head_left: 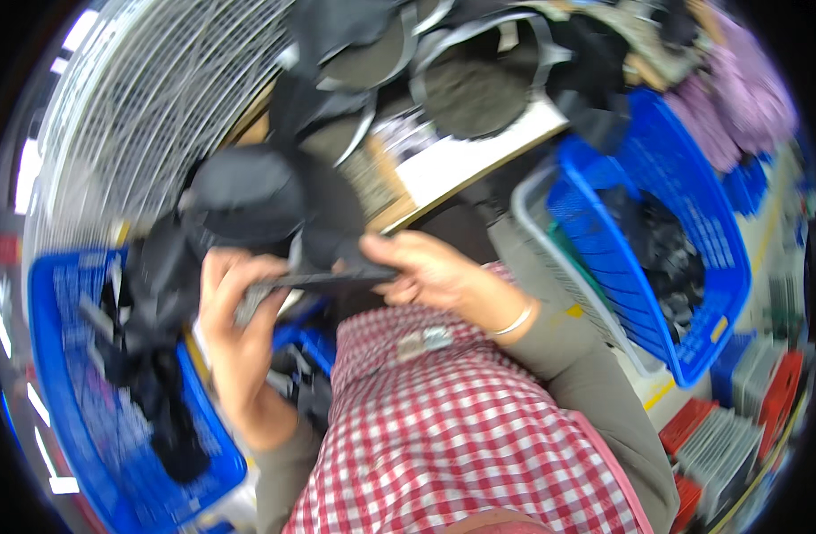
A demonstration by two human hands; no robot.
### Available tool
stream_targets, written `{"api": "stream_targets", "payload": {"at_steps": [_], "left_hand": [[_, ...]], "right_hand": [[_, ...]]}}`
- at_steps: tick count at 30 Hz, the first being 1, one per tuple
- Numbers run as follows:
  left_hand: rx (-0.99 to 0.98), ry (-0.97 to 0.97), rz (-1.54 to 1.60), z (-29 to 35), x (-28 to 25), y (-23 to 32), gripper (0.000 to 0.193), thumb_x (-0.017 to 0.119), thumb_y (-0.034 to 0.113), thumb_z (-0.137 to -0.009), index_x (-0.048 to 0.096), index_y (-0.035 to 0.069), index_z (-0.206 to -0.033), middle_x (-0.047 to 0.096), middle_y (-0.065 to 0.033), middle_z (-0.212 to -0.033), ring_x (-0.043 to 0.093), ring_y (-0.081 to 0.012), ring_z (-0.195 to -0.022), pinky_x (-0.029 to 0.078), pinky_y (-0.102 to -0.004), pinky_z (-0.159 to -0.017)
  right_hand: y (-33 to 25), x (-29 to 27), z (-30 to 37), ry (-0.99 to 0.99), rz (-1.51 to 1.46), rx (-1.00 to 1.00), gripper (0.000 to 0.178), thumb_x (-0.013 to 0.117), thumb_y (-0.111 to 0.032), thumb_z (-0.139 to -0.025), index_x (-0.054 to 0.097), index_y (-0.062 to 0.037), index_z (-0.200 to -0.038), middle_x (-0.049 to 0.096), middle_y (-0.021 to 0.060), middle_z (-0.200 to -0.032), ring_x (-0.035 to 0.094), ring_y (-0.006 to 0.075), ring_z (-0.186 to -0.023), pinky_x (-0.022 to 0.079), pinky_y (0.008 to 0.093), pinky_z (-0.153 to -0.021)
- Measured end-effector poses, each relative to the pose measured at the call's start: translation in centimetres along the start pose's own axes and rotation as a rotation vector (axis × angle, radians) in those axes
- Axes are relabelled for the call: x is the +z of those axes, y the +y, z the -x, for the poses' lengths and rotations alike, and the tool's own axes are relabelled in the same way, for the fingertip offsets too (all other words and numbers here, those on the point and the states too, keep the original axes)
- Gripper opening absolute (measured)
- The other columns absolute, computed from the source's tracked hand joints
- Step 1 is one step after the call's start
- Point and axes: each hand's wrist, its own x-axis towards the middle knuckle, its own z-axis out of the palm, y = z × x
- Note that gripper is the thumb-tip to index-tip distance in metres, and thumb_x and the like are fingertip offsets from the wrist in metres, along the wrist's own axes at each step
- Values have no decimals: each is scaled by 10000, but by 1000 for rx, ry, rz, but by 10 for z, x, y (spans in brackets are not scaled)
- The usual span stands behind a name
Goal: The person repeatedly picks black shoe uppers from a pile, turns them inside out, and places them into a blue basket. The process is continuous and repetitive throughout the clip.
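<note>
Blue baskets (693, 222) and (61, 356) holding dark fabric pieces, left hand (239, 329) and right hand (426, 271) both clamping shut on black cap piece (319, 278) at chest height.

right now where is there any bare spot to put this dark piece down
Little bare room. The pale board beside the dark cap pieces shows a bare strip. The left blue basket and right blue basket both hold dark fabric. Both the left hand and right hand grip the dark piece.
</note>
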Motion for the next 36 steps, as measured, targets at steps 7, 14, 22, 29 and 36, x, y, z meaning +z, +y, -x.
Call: {"api": "stream_targets", "payload": {"at_steps": [7, 14, 22, 29, 36], "left_hand": [[18, -34, 166, -3, 16, -18, 342, 719, -137, -635, 752, 48, -920, 567, -60, -975, 572, -225, -956, 468, -335, -851], [62, -104, 32, -5, 21, -21, 371, 654, -151, -617, 752, 59, -907, 604, -63, -857, 557, -237, -892, 445, -342, -780], [176, 3, 9, -13, 15, -22, 409, 551, -122, -538, 761, 50, -845, 573, -59, -834, 544, -252, -865, 430, -330, -749], [161, -20, 96, -13, 26, -30, 353, 607, -162, -604, 727, 46, -863, 586, -57, -850, 568, -249, -858, 457, -347, -764], [114, 68, 132, 9, 38, -63, 328, 588, -176, -607, 695, 14, -854, 630, -100, -898, 619, -268, -904, 506, -364, -791]], "right_hand": [[-2, -4, 2, -49, 172, -141, 454, 826, -330, -921, 637, -30, -1204, 585, -25, -945, 502, 36, -784, 403, 190, -626], [-7, 18, -5, 272, -150, -171, 310, 772, -100, -928, 697, -29, -1220, 714, 27, -1073, 674, 118, -959, 547, 314, -890], [-41, 12, -8, -335, -96, -521, 733, 685, -374, -1022, 326, -140, -1617, 566, 35, -1233, 476, 84, -873, 414, 229, -744], [-61, 32, -30, -117, 1632, -799, 546, 748, -6, -841, 599, -106, -1357, 580, 117, -1469, 703, 182, -966, 600, 332, -765], [-27, 20, -44, -33, 1730, -1233, 393, 779, -72, -818, 691, -141, -1195, 735, 5, -1130, 742, 176, -789, 599, 304, -604]]}}
